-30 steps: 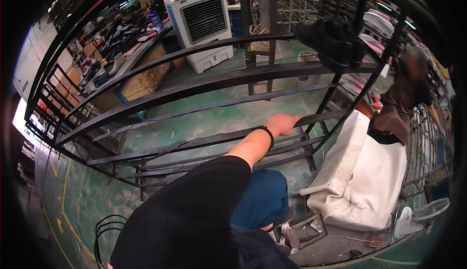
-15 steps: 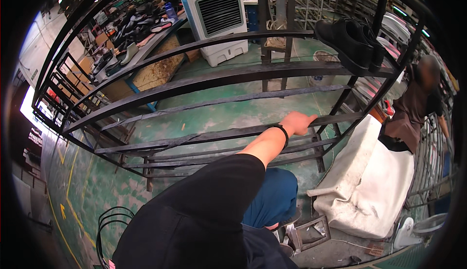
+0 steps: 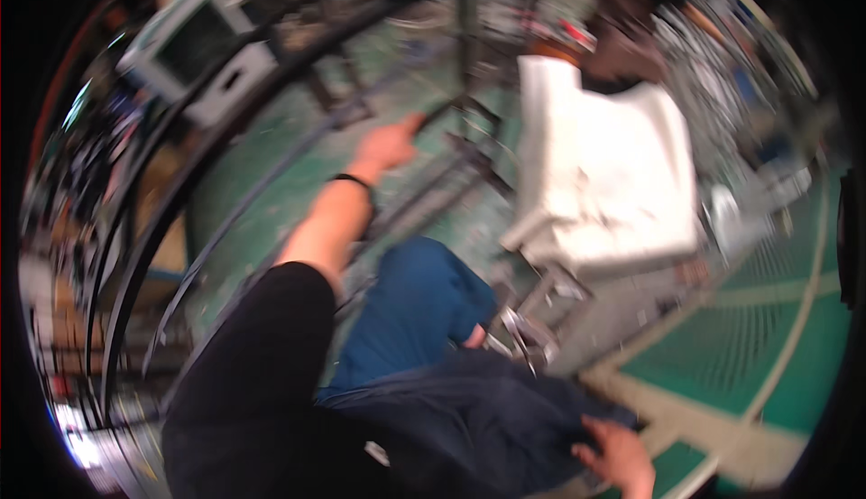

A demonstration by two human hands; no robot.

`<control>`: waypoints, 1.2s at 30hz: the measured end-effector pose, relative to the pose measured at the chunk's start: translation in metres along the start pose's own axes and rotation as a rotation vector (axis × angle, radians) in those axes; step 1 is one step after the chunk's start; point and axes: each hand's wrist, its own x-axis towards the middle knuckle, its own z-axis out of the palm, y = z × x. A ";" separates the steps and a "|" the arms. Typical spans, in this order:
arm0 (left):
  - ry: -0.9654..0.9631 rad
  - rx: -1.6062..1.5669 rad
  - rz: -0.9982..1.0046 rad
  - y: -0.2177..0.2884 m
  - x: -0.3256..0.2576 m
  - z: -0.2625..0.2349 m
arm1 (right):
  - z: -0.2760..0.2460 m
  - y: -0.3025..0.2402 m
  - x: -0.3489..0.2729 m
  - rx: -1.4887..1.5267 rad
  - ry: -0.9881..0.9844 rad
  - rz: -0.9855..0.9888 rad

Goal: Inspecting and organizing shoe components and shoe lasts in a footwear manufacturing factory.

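Observation:
My left hand [image 3: 388, 149], with a dark band at the wrist, is stretched out to a bar of the black metal rack [image 3: 167, 210]. Its fingers look closed round the bar, though motion blurs them. Low at the right, my right hand [image 3: 618, 454] has its fingers apart and holds nothing. It lies beside the dark cloth [image 3: 487, 409] over my lap. Below and right of my left hand is my blue-trousered knee [image 3: 419, 296].
A large white cover [image 3: 613, 174] drapes over something at the right, with a metal frame [image 3: 559, 296] below it. Behind the rack stands a white air cooler [image 3: 203, 43]. A person in a brown apron [image 3: 627, 25] is at the far right. Green floor [image 3: 758, 337] with pale lines shows lower right.
The view has swung right, so the rack and cooler sit farther left and look blurred. My right hand has come into view. The black shoes on the rack can no longer be made out.

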 end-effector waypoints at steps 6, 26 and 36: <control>-0.104 0.106 0.081 -0.008 0.015 0.016 | 0.005 -0.005 0.002 -0.030 -0.037 0.058; -0.191 0.134 -0.035 0.058 -0.009 -0.019 | 0.009 -0.010 0.001 0.005 -0.063 0.041; -0.047 0.154 0.282 0.000 0.037 0.032 | 0.013 0.008 -0.011 -0.008 0.034 0.138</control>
